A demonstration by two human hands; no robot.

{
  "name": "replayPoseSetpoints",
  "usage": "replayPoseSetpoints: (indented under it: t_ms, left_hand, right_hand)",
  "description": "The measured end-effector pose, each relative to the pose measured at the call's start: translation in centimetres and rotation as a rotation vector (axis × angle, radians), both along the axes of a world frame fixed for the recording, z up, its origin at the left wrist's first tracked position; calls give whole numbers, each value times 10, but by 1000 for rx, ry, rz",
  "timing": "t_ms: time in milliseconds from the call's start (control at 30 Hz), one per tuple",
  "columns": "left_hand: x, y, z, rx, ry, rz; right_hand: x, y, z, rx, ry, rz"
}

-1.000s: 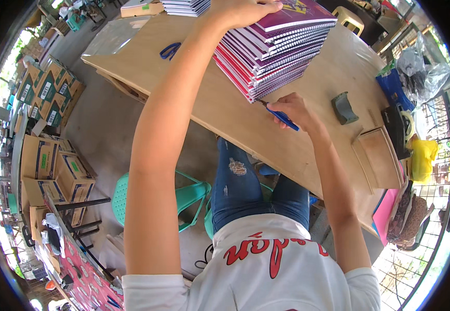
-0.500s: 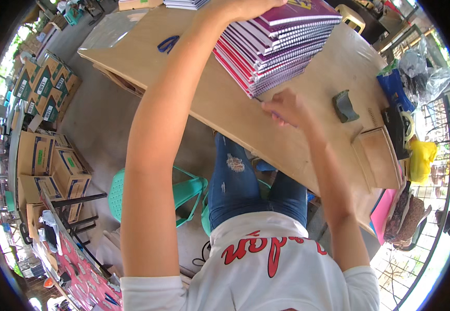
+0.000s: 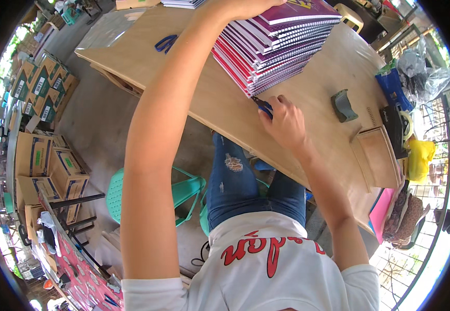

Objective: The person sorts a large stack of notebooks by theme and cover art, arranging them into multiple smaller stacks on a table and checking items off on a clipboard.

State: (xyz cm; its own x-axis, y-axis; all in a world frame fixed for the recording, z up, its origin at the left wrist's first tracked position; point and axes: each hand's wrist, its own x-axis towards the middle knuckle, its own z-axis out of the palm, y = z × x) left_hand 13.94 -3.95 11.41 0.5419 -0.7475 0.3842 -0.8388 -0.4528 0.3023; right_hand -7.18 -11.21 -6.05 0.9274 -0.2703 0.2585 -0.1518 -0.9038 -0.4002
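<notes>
A tall stack of spiral notebooks (image 3: pixel 282 46) with purple and red covers stands on the wooden table, its coil edges facing right and toward me. My left hand (image 3: pixel 251 7) rests on the far left of the top cover, fingers stretched out and partly cut off by the upper edge of the view. In my right hand (image 3: pixel 287 122) is a pair of pliers (image 3: pixel 264 107) with blue handles and dark jaws. The jaws reach the near bottom corner of the stack, by a coil end. Whether they grip wire there is too small to tell.
Blue-handled scissors (image 3: pixel 166 44) lie on the table (image 3: pixel 219 111) left of the stack. A curved grey-green piece (image 3: pixel 343 105) and a wooden box (image 3: pixel 377 155) are on the right. A yellow bag (image 3: pixel 422 160) hangs beyond. Green stools (image 3: pixel 183 194) stand below, cardboard boxes (image 3: pixel 69 168) at left.
My right hand has turned and shifted slightly, so the blue pliers now show between its fingers at the stack's corner. My left hand stays on the notebooks.
</notes>
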Motion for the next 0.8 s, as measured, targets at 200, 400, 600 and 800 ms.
replayPoseSetpoints:
  t_ms: [200, 400, 600, 800]
  left_hand:
    - [5, -9, -1, -66, -23, -142]
    - [24, 0, -12, -206, -20, -139]
    - [15, 22, -21, -813, 164, -164]
    - [48, 45, -113, -1092, 950, 114]
  right_hand:
    - [59, -73, 48, 688, 890, 137]
    - [-62, -38, 28, 151, -46, -15]
    - [-238, -96, 129, -218, -610, -643]
    - [-396, -247, 80, -109, 60, -1214]
